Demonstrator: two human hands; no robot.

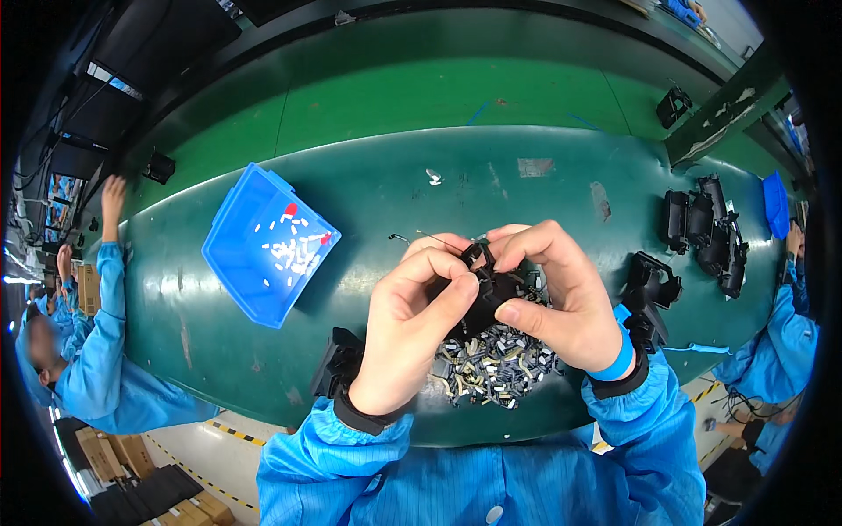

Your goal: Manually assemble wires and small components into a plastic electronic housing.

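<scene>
Above the middle of the bench, both hands are closed on a black plastic housing (479,321). My left hand (405,317) pinches its left side between thumb and fingers. On the other side, my right hand (561,302) grips the upper right edge, thumb below and fingers curled over. A thin wire with a small dark end (399,238) sticks out to the left beyond my left fingers. Beneath the hands lies a heap of small wired connectors (495,366), black, white and yellowish. The fingers hide much of the housing.
A blue bin (230,254) with small white pieces and red bits stands to the left. Black housings (702,223) cluster at the right; more lie beside both forearms. A blue strap (614,358) circles my right wrist. Co-workers sit at the left (114,368) and right (785,351).
</scene>
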